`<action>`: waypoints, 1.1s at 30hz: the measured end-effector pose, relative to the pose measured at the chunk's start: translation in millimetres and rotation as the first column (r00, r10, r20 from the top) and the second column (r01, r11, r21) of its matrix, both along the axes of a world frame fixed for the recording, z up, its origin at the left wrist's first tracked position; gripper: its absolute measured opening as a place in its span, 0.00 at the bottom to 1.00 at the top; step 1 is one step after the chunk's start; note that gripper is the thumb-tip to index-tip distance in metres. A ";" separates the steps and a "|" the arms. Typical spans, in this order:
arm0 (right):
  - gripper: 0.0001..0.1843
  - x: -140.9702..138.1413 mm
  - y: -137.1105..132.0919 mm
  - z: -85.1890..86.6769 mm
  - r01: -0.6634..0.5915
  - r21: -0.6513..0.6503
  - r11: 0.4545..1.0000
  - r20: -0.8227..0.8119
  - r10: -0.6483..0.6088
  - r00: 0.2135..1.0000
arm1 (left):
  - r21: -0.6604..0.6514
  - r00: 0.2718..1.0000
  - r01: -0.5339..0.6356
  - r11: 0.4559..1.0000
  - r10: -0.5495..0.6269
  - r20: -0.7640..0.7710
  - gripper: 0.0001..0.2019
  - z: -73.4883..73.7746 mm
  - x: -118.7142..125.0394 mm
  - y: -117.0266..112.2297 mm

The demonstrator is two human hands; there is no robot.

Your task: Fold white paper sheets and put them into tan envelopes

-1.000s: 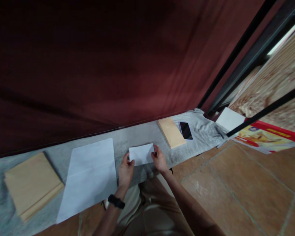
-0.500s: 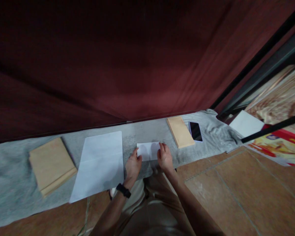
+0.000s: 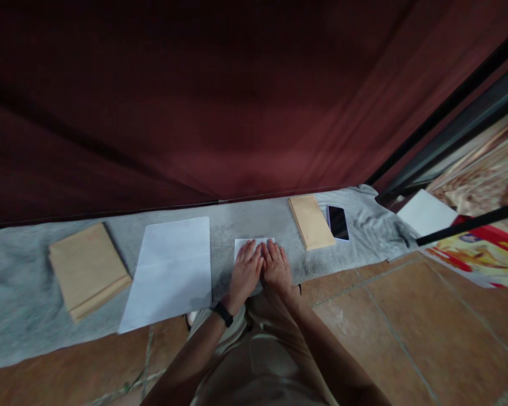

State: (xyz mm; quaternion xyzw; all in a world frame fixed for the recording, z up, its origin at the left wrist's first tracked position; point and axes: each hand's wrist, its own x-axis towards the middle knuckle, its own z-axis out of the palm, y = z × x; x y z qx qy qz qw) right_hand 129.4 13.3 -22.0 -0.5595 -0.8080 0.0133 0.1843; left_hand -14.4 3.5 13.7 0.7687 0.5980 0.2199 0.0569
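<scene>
A small folded white paper (image 3: 240,243) lies on the grey cloth in front of me, mostly covered by my hands. My left hand (image 3: 245,270) rests flat on its left part, fingers stretched forward. Beside it, nearly touching, my right hand (image 3: 276,268) presses flat on the right part with its fingers extended. Only the far edge and the left corner of the paper show. Left of my hands lies a stack of large white sheets (image 3: 173,270). To the right is a small pile of brown envelopes (image 3: 312,223).
A larger pile of brown envelopes (image 3: 88,268) lies at the far left of the grey cloth (image 3: 249,217). A phone (image 3: 337,222) is right of the small pile. Dark red fabric (image 3: 237,141) rises behind. A colourful printed box (image 3: 482,254) sits at the right by black bars.
Both hands have moved from gripping the paper's left and right edges to lying flat on top of it, close together. The view has shifted slightly.
</scene>
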 end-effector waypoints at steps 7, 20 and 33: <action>0.30 5.2 2.8 1.3 -0.025 -0.031 0.999 -0.051 0.023 0.998 | -0.116 0.986 0.074 0.990 -0.090 -0.137 0.28 -10.0 10.0 12.0; 0.28 21.0 17.4 3.7 -0.004 -0.062 0.998 -0.051 0.001 0.999 | -0.127 0.986 -0.033 0.991 0.012 -0.168 0.27 -12.9 5.9 10.7; 0.28 28.0 6.7 4.0 -0.052 -0.035 0.998 0.007 0.052 0.999 | -0.138 0.989 0.000 0.990 -0.021 -0.147 0.29 -10.7 3.2 8.7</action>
